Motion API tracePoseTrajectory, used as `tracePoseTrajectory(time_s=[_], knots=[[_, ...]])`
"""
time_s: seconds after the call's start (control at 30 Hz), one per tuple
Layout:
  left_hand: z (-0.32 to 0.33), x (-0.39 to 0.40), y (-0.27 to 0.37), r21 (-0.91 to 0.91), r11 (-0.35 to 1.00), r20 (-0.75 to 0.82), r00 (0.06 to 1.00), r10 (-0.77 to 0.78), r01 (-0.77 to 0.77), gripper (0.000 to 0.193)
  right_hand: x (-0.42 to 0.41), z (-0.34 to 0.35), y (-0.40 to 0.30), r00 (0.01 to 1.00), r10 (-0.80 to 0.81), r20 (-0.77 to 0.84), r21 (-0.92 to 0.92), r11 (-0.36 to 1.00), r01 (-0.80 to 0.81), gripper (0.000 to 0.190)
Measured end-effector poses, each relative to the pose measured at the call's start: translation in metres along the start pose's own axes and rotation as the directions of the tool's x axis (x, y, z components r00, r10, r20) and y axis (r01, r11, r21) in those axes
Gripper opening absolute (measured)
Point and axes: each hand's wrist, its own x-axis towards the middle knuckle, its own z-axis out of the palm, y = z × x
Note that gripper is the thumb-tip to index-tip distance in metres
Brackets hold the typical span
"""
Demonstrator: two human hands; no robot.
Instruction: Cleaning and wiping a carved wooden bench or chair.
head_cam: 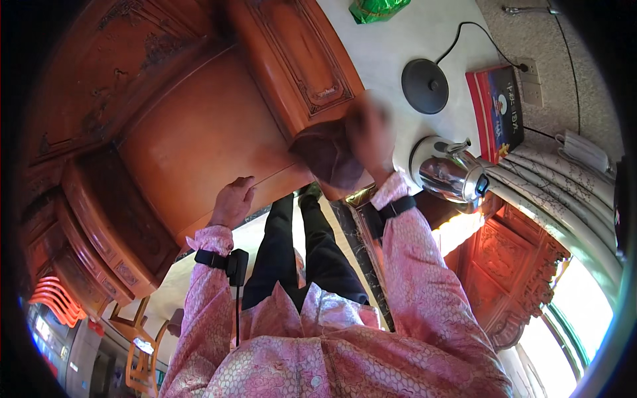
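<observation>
My right hand (371,134), blurred by motion, grips a dark brown cloth (326,154) that hangs over the edge of a carved wooden cabinet (308,64). To its left, my left hand (233,201) is above the near edge of the smooth orange-brown wooden surface (209,129), fingers loosely bent and holding nothing that I can see. A shiny metal electric kettle (443,171) is close to my right wrist. Beyond it sits the kettle's round black base (425,86) with its cord. How the fingers close on the cloth is hidden by blur.
A green foil packet (378,9) lies on the white top (363,37). A red and dark box (495,112) is against the wall near a power socket (530,72). Bundled curtains (562,184) are at right; wooden chairs (142,348) and stacked orange stools (57,301) are at lower left.
</observation>
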Motion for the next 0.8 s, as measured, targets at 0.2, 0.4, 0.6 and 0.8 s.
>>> tracePoseTrajectory(time_s=[0.2,0.4,0.6,0.8], knots=[[0.002,0.0,0.003,-0.062,0.998,-0.017,0.999,-0.027,0.026,0.024,-0.056,-0.01,0.016,0.992,0.125,0.034,-0.093,0.988,-0.122,0.055],[-0.006,0.007,0.007,-0.101,0.991,0.055,0.995,-0.087,0.092,0.024,-0.078,0.013,-0.016,0.991,0.105,0.087,0.029,0.994,-0.108,0.054],[0.004,-0.002,0.0,-0.032,0.999,-0.067,0.997,-0.025,0.023,0.023,-0.003,0.038,-0.051,0.989,-0.086,0.122,0.054,0.995,0.08,0.051],[0.016,-0.023,0.01,-0.095,0.991,-0.173,0.979,-0.11,0.095,0.025,0.101,0.048,-0.062,0.96,-0.256,0.114,-0.017,0.966,0.26,0.044]])
